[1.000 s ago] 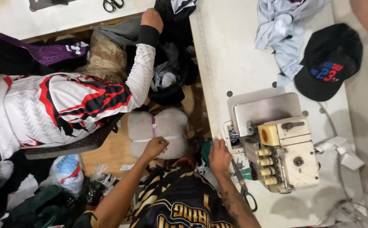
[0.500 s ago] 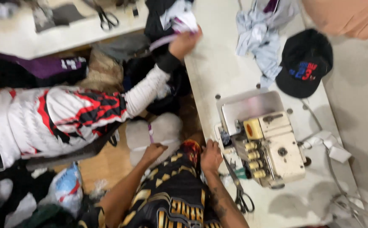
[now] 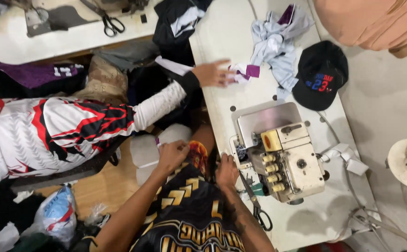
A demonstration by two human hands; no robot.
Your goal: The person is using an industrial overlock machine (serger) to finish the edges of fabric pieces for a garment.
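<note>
beside the cream overlock machine point(image 3: 283, 161) at the white table point(image 3: 222, 37) edge, left hand point(image 3: 173, 156) and right hand point(image 3: 226, 170) each close a grip on black-and-gold fabric point(image 3: 189, 205); black cap point(image 3: 322, 74) with a red-and-blue emblem lies well apart.

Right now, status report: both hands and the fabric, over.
Left hand and right hand grip the black and gold garment. Overlock sewing machine beside right hand. Co-worker's hand reaching across table.

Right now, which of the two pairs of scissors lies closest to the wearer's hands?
The black-handled scissors beside the sewing machine, just off the right hand. The other pair lies on the far table.
</note>
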